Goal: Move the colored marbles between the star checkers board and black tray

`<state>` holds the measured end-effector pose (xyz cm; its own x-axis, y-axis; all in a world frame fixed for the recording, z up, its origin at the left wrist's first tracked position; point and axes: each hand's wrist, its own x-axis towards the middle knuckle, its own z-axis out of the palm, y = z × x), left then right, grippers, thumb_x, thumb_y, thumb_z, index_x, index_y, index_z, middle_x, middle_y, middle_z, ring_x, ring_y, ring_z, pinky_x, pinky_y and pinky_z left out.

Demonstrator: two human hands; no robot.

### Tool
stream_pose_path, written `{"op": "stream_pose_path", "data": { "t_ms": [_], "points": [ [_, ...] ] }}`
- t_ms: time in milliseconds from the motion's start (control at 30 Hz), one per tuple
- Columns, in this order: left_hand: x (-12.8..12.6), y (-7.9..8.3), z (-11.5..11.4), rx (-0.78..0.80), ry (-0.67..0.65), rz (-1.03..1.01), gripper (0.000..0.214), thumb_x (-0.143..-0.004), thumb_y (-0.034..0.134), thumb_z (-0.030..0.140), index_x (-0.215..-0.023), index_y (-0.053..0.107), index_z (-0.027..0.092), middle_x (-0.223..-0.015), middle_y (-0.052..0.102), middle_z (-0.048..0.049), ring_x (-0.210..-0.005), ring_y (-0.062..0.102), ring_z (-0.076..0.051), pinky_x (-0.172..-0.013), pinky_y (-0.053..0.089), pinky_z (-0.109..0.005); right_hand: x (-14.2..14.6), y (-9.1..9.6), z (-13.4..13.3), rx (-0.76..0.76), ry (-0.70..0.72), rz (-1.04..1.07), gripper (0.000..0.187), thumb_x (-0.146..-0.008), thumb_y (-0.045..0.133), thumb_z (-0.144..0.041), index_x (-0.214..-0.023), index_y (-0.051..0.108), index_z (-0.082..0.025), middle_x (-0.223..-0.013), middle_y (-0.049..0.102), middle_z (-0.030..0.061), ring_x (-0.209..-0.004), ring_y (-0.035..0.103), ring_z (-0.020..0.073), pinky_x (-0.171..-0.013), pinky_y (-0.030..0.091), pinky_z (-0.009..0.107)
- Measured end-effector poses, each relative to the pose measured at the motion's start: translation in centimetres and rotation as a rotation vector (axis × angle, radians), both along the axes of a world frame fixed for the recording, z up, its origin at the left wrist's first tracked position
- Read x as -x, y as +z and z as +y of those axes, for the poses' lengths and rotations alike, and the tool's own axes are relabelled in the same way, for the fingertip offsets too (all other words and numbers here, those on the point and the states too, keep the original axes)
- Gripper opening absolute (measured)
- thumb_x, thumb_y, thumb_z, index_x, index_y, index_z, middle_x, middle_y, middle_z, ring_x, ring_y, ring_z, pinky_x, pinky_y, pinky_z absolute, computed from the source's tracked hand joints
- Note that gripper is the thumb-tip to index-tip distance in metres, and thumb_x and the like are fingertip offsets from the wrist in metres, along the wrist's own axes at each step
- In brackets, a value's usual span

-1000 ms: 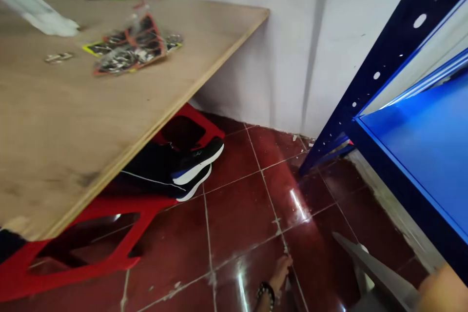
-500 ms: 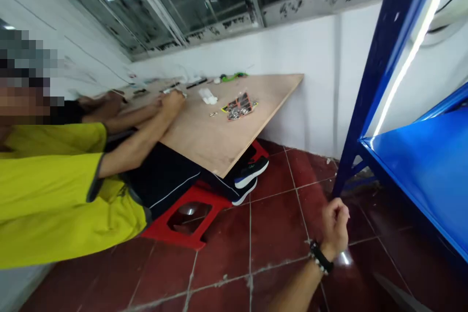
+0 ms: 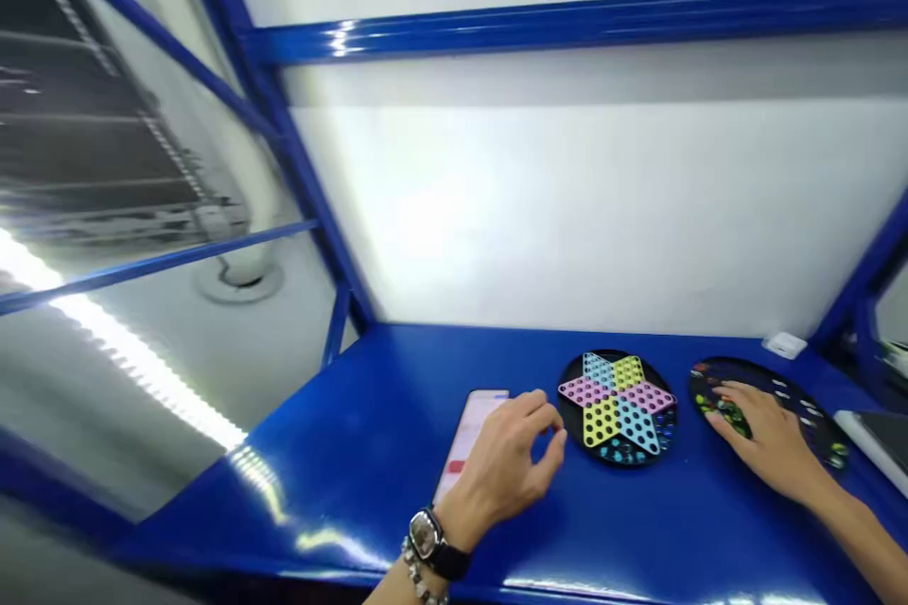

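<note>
Left hand (image 3: 503, 468) empty, fingers half-curled, at 9 o'clock of the star-pattern Chinese checkers board (image 3: 617, 406). Right hand (image 3: 770, 440) lies open over marbles (image 3: 718, 408) in a round black tray (image 3: 815, 425) on the blue steel shelf (image 3: 340, 454).

No readable text, label or number, the phone (image 3: 468, 435) screen included.

Chinese checkers board (image 3: 617, 406) between left hand (image 3: 503, 473) and right hand (image 3: 766, 444)
</note>
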<state>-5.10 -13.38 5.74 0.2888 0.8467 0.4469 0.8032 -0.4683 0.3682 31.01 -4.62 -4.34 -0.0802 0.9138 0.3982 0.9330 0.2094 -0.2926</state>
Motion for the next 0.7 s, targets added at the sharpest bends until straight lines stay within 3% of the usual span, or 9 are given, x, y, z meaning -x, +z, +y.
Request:
{"op": "stream_pose_path", "data": {
  "t_ms": [67,200,333,467,700],
  "points": [
    [-2.1,-1.1,3.1,0.053,0.026,0.037,0.015,-0.09,0.048,0.025,-0.088,0.063,0.023,-0.088,0.064,-0.0029,-0.08,0.06,-0.019,-0.071,0.045,-0.031,-2.4,0.6,-1.3,0.055,0.008,0.012,0.04,-0.09,0.051,-0.057,-0.119,0.065,-0.032,-0.135,0.06,0.0056,-0.128,0.051,0.0315,-0.102,0.043,0.053],
    [-4.7,-2.8,5.6,0.078,0.083,0.183,0.016,-0.089,0.051,0.026,-0.097,0.064,0.024,-0.099,0.065,-0.0052,-0.089,0.061,-0.023,-0.078,0.045,-0.036,-2.0,0.8,-2.3,0.105,0.044,0.082,0.044,-0.092,0.048,-0.053,-0.125,0.061,-0.029,-0.141,0.055,0.0074,-0.133,0.046,0.0304,-0.107,0.038,0.053],
    [-6.5,-3.1,4.9,0.161,0.043,0.275,0.012,-0.089,0.053,0.027,-0.093,0.064,0.024,-0.098,0.066,-0.0048,-0.091,0.061,-0.023,-0.077,0.044,-0.034,-0.4,1.4,-3.2,0.084,0.135,0.107,0.04,-0.092,0.049,-0.05,-0.123,0.062,-0.028,-0.14,0.055,0.0076,-0.132,0.045,0.0296,-0.108,0.036,0.051],
    [-8.6,-3.6,3.2,0.163,-0.01,0.35,0.015,-0.089,0.054,0.028,-0.101,0.063,0.024,-0.104,0.065,-0.0034,-0.094,0.06,-0.021,-0.081,0.045,-0.033,2.7,2.2,-3.4,0.087,0.27,0.039,0.039,-0.093,0.05,-0.049,-0.121,0.063,-0.025,-0.134,0.058,0.0102,-0.124,0.051,0.0301,-0.104,0.039,0.049],
    [-10.0,-7.0,1.9,-0.115,0.064,0.578,0.028,-0.095,0.045,0.031,-0.112,0.064,0.02,-0.116,0.064,-0.0098,-0.104,0.059,-0.027,-0.087,0.047,-0.042,7.5,2.4,-2.6,0.071,0.288,-0.133,0.04,-0.094,0.049,-0.044,-0.116,0.063,-0.014,-0.123,0.062,0.0169,-0.108,0.057,0.0315,-0.095,0.044,0.047]
  ]
}}
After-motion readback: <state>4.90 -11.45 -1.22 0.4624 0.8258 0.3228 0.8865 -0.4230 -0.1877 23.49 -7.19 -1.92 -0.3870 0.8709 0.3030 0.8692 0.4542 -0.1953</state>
